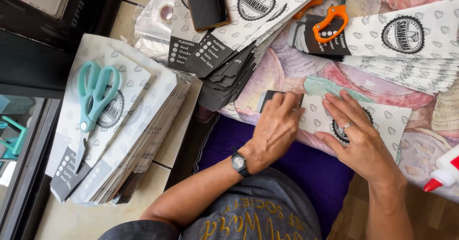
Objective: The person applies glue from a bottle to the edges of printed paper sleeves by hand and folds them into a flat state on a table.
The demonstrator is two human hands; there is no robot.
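Both hands, the left hand point(276, 127) and right hand point(356, 135), press flat on one printed paper sleeve point(319, 118), apparently sealing it; finished stacks point(124, 139) suggest many done.

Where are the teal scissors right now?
In the head view, the teal scissors lie on the left, on top of the stack of printed paper sleeves on the floor, apart from the left hand.
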